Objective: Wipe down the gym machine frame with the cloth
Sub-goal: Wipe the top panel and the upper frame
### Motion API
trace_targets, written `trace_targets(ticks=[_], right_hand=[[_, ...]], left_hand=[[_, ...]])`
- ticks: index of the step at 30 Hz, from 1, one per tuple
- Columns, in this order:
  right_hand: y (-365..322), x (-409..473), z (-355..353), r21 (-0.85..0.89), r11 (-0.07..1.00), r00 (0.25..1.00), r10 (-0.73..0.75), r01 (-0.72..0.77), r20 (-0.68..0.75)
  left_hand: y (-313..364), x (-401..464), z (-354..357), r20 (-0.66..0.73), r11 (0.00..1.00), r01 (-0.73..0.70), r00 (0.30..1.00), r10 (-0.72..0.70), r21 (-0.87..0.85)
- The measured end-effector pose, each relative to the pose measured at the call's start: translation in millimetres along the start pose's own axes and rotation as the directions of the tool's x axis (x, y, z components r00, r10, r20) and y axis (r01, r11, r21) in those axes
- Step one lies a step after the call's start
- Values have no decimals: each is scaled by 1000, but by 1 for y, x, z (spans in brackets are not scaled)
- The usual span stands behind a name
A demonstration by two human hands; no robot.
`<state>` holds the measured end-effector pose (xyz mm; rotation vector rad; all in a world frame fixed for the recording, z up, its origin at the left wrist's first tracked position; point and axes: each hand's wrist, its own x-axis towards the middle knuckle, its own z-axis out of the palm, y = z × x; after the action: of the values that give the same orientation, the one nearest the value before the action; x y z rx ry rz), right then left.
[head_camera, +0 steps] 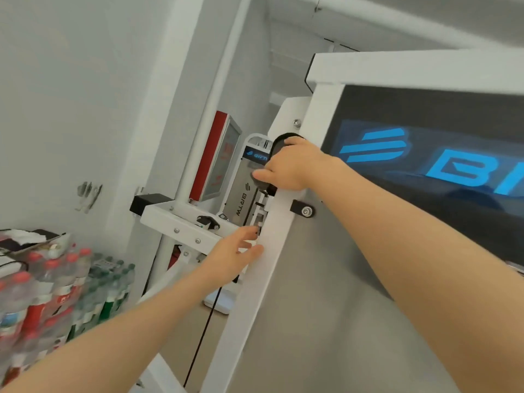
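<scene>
White walls and a pipe back the white machine frame (272, 248), which slants up past a dark logo panel (425, 165). Your right hand (286, 168) curls over a dark cloth (279, 143), pressing it against the frame's upper post. Lower on that post, your left hand (235, 248) rests with fingers nearly straight, gripping nothing. Bottled drinks (56, 290) stand left of the frame.

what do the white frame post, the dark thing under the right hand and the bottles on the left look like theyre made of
White frame post: likely painted or powder-coated metal, a smooth matte white with bolt heads showing nearby.
Dark thing under the right hand: smooth, slightly glossy black, perhaps plastic or rubber; mostly covered, so uncertain.
Bottles: clear plastic by the look, see-through with coloured caps, though blurred.
</scene>
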<state>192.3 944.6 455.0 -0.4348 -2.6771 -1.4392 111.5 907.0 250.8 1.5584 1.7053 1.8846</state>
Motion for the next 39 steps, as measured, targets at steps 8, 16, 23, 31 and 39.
trace_targets(ticks=[8, 16, 23, 31, 39], right_hand=[[-84, -10, 54, -149, 971, 970, -157, 185, 186], [-41, -13, 46, -230, 969, 986, 62, -96, -153], [-84, -25, 74, -251, 968, 989, -39, 1, -146], [-162, -48, 128, -108, 970, 975, -222, 218, -20], [-130, -36, 113, -82, 993, 982, -93, 80, -164]], left_hand=[[-23, -30, 26, -146, 992, 123, 982, -117, 33], [-41, -43, 29, -92, 982, 190, 978, -190, -4], [-66, -62, 35, -116, 970, 226, 965, -236, -87], [-119, -130, 60, -93, 907, 357, 918, -384, -226], [-124, -121, 53, -126, 901, 356, 910, -395, -249]])
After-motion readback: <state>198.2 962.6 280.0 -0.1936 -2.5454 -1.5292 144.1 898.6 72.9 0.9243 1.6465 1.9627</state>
